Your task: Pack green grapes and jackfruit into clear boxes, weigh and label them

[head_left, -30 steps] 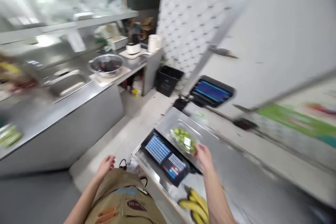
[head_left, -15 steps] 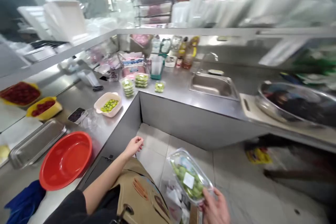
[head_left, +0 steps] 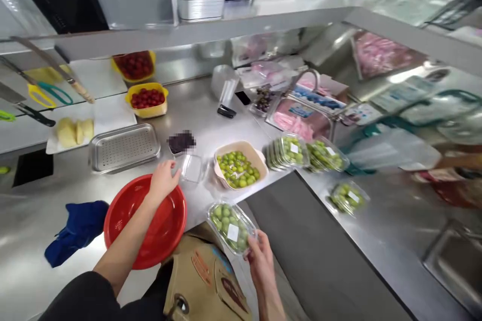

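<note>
My right hand (head_left: 259, 256) grips a clear plastic box of green fruit (head_left: 230, 225) with a white label, held just off the counter's front edge. My left hand (head_left: 162, 181) reaches over the far rim of a red bowl (head_left: 150, 230), fingers loosely spread, close to an empty clear lid or box (head_left: 192, 168). Beyond it stands a beige colander of loose green fruit (head_left: 239, 166). Several packed boxes of the same fruit (head_left: 289, 151) are stacked on the corner of the steel counter (head_left: 211, 125).
A perforated steel tray (head_left: 124, 146), a yellow bowl of red fruit (head_left: 147, 99), a cutting board with pale pieces (head_left: 75, 130) and a blue cloth (head_left: 77, 228) lie on the left. Knives hang on the back wall (head_left: 56, 67). A sink (head_left: 452, 261) sits at the far right.
My view has swung from the scale to the prep counter. My right hand carried the fruit box along. My left hand rose from my apron to the red bowl's rim.
</note>
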`<state>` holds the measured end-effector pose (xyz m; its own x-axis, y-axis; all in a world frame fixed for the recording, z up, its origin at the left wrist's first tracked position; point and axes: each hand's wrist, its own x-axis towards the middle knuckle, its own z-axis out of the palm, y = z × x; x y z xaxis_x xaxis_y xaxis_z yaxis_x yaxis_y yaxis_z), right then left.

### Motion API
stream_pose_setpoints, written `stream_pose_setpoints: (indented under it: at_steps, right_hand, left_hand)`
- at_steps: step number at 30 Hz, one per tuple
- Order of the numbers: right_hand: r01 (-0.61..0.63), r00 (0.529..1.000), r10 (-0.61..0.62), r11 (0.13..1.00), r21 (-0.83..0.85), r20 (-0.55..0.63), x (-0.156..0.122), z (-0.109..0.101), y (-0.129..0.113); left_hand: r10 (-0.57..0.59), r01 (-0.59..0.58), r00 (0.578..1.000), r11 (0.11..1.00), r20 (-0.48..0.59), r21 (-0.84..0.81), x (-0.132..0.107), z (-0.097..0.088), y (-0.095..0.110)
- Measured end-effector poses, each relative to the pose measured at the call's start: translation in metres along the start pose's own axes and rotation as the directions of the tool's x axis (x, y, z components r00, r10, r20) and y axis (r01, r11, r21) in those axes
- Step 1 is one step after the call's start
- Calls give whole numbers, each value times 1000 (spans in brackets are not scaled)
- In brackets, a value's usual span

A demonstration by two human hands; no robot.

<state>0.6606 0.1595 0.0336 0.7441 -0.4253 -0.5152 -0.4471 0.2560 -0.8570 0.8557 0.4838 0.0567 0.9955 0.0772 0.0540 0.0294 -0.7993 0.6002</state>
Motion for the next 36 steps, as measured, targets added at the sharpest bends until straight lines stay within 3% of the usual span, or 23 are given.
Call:
stream_pose_setpoints:
  at_steps: [3,5,7,9,12,16,19,23,25,28,30,32,33,34,36]
  right_hand:
    - [-18,988,29,997,-73,153,22,40,4]
    - [2,981,27,989,-148,193,34,47,5]
    - [20,992,5,981,-194,128,49,41,-4]
    - [25,999,-19,983,-183,36,71,31,-23]
    - [16,1000,-11,984,-176,26,108,26,-59]
    - [-4,996,21,980,-199,85,160,61,-98]
    - [-5,979,47,978,-209,199,200,116,-123]
    - [57,944,16,976,-209,331,245,215,-167]
    - [89,907,5,975,-204,420,256,263,-189]
    - [132,843,-5,971,-198,538,246,309,-209]
    - [201,804,-59,964,-177,592,217,316,-205]
    - [323,727,-144,934,-150,671,174,303,-184]
    - [402,645,-164,903,-149,747,151,291,-168]
    - [464,552,-130,869,-173,824,127,276,-151]
    - [516,429,4,820,-248,903,83,245,-116]
  left_hand:
    - [-53,35,982,994,183,100,30,15,-1]
    - [-105,73,953,990,283,120,45,26,4]
    - [-144,114,938,987,316,112,55,31,10]
    - [-168,147,940,985,297,92,60,28,14]
    - [-196,198,954,980,227,18,52,5,14]
    - [-299,286,954,913,-2,-291,-3,-41,1]
    - [-478,325,859,785,-183,-527,-65,-60,-9]
    - [-712,351,636,609,-296,-711,-132,-67,-6]
    - [-771,331,550,553,-320,-765,-153,-71,0]
    - [-825,299,455,497,-336,-815,-177,-85,7]
    - [-851,252,394,465,-349,-849,-191,-98,5]
    - [-862,166,340,448,-375,-879,-204,-112,-4]
    - [-861,116,321,449,-395,-886,-209,-120,-11]
    - [-856,69,304,457,-417,-887,-215,-130,-20]
    - [-840,-17,268,485,-471,-874,-222,-153,-45]
